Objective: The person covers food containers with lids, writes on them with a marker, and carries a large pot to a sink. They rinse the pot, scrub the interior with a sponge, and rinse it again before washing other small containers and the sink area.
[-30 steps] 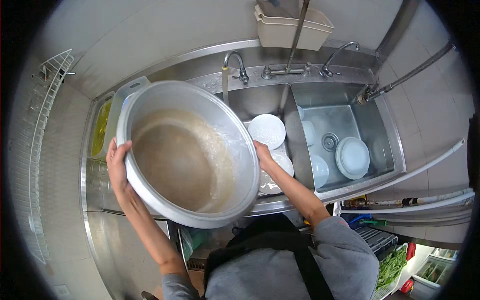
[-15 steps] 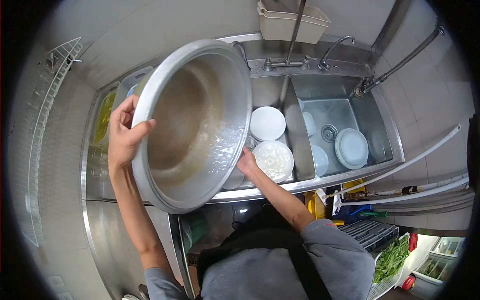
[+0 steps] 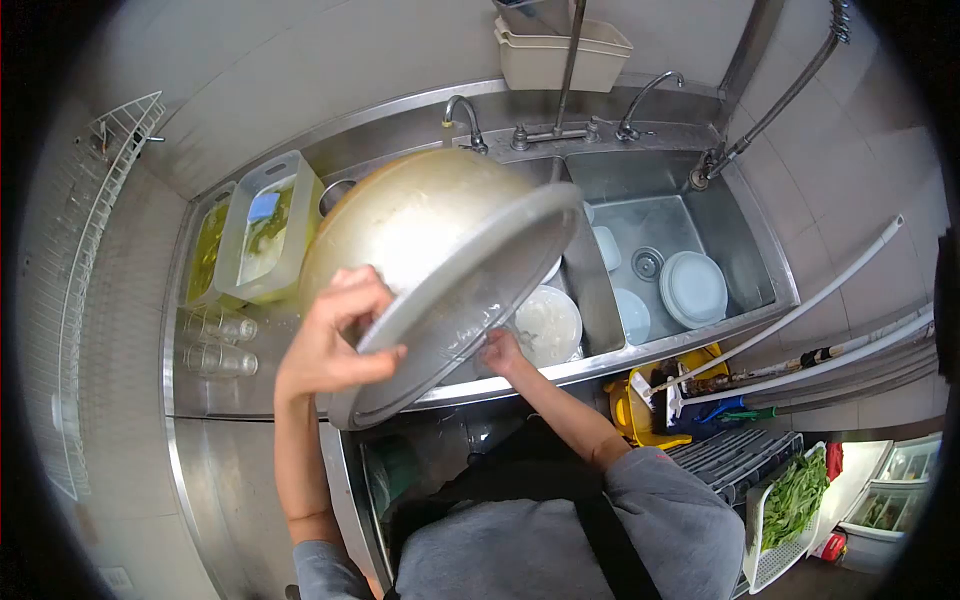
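A large metal basin (image 3: 420,215) is tipped steeply over the left sink compartment, its wet inside facing right and down and its rounded outside facing up. My left hand (image 3: 338,335) grips the near left part of the rim, thumb on the inner side and fingers against the outside. At the lower right of the rim, my right hand (image 3: 503,352) holds on with its fingers partly hidden. Just beyond that hand, a white plate (image 3: 550,325) with whitish liquid or foam lies in the sink, partly covered by the basin.
More white plates (image 3: 694,288) are stacked in the right sink (image 3: 640,230). Plastic tubs (image 3: 265,230) with yellow-green liquid and clear glasses (image 3: 220,358) stand on the left counter. Faucets (image 3: 465,120) line the back. White pipes or handles (image 3: 800,310) slant at the right.
The basin has tipped over rightward, so its outside now faces up. My left hand has moved right and slightly down with the rim. The left tubs and faucet have come into view.
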`<action>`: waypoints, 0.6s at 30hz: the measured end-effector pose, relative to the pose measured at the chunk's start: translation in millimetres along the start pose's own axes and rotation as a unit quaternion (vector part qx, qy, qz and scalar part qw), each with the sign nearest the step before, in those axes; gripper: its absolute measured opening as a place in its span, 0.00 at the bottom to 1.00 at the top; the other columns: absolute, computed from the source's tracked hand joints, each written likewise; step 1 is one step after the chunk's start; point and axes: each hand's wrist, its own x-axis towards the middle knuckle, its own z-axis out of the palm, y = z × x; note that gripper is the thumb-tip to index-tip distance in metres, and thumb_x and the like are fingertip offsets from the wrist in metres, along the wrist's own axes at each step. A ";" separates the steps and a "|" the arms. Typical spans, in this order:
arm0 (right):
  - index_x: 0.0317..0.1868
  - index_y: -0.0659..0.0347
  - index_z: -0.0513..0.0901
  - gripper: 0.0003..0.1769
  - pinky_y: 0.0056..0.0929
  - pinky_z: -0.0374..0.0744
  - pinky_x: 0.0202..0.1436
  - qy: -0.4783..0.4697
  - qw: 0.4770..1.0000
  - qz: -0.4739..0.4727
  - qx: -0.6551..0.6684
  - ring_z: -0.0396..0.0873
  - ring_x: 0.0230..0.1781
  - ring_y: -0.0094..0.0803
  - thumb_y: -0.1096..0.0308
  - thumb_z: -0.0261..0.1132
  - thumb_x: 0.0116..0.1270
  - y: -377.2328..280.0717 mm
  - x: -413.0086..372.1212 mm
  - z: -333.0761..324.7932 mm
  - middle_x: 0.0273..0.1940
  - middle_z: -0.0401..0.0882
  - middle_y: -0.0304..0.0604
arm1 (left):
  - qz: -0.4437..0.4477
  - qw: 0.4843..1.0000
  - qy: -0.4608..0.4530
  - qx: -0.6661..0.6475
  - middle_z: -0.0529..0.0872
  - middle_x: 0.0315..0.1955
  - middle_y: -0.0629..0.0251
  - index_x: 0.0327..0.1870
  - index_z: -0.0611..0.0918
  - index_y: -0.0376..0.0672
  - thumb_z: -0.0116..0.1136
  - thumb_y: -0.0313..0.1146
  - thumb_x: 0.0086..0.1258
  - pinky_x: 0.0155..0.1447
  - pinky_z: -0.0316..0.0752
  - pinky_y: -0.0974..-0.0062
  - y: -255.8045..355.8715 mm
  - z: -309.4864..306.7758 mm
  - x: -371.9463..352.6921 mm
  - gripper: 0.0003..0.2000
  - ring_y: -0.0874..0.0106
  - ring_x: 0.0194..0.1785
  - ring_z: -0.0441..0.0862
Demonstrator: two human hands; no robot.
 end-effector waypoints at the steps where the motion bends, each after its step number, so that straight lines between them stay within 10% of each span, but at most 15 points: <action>1: 0.28 0.54 0.70 0.04 0.32 0.68 0.26 -0.093 0.995 0.034 0.016 0.67 0.24 0.32 0.69 0.48 0.55 -2.1 -5.9 0.6 0.29 0.71 0.39 | 0.028 0.999 -0.021 0.013 0.68 0.19 0.68 0.20 0.73 0.40 0.62 0.31 0.37 0.39 0.55 0.75 6.8 2.5 -1.4 0.11 0.72 0.28 0.64; 3: 0.32 0.53 0.70 0.05 0.35 0.66 0.25 0.083 0.996 -0.036 -0.010 0.65 0.25 0.32 0.71 0.50 0.54 10.1 -6.3 11.1 0.30 0.66 0.37 | 0.067 0.996 -0.049 0.021 0.70 0.17 0.70 0.21 0.75 0.41 0.63 0.30 0.37 0.40 0.56 0.75 20.1 7.8 -5.6 0.09 0.73 0.27 0.67; 12: 0.41 0.55 0.68 0.11 0.35 0.68 0.36 0.048 0.987 -0.078 -0.132 0.68 0.34 0.32 0.69 0.52 0.57 16.6 -24.8 58.4 0.38 0.68 0.39 | 0.165 0.979 -0.111 0.052 0.68 0.16 0.70 0.20 0.73 0.44 0.62 0.28 0.40 0.40 0.57 0.73 60.3 3.6 -6.8 0.09 0.70 0.26 0.67; 18: 0.49 0.57 0.66 0.17 0.37 0.70 0.45 0.078 0.954 -0.111 -0.269 0.70 0.41 0.33 0.68 0.54 0.57 -13.3 -34.2 112.8 0.44 0.70 0.40 | 0.105 0.988 0.064 0.096 0.69 0.15 0.70 0.15 0.72 0.44 0.62 0.31 0.31 0.37 0.56 0.73 73.5 -20.1 -5.8 0.10 0.70 0.24 0.66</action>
